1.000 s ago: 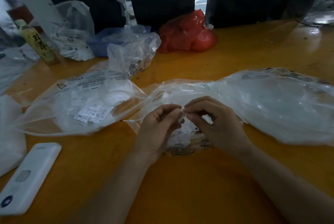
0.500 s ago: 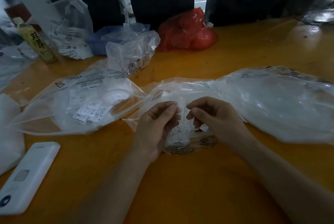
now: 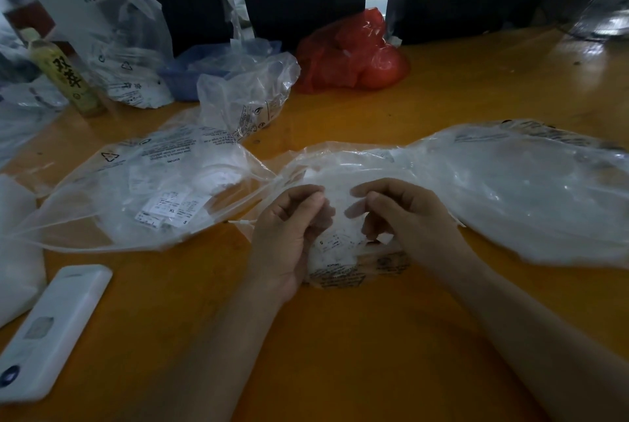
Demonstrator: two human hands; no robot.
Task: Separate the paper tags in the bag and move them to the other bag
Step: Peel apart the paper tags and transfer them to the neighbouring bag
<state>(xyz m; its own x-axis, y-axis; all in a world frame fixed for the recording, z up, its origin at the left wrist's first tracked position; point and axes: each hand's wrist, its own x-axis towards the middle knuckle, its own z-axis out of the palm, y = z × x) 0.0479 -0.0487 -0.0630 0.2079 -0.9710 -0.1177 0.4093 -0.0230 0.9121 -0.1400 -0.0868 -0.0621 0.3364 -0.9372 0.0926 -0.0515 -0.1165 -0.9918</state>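
Note:
A clear plastic bag [image 3: 343,163] lies at the table's centre with a heap of white paper tags [image 3: 335,246] inside, under my hands. My left hand [image 3: 289,238] has curled fingers and pinches a white tag at its fingertips. A short gap to the right, my right hand [image 3: 405,217] is partly blurred and pinches a small white tag piece below its fingers. To the left lies a second clear bag [image 3: 102,210], its mouth towards my hands, holding printed size tags [image 3: 166,209].
A big clear bag [image 3: 527,190] spreads to the right on the orange table [image 3: 340,353]. A white flat device [image 3: 51,329] lies front left. Further back stand a bottle [image 3: 64,78], a blue basket [image 3: 182,79], crumpled clear bags [image 3: 245,95] and a red bag [image 3: 354,54].
My fingertips, pinched together on one tag a second ago, have pulled apart sideways. Each hand now keeps its own white piece over the centre bag.

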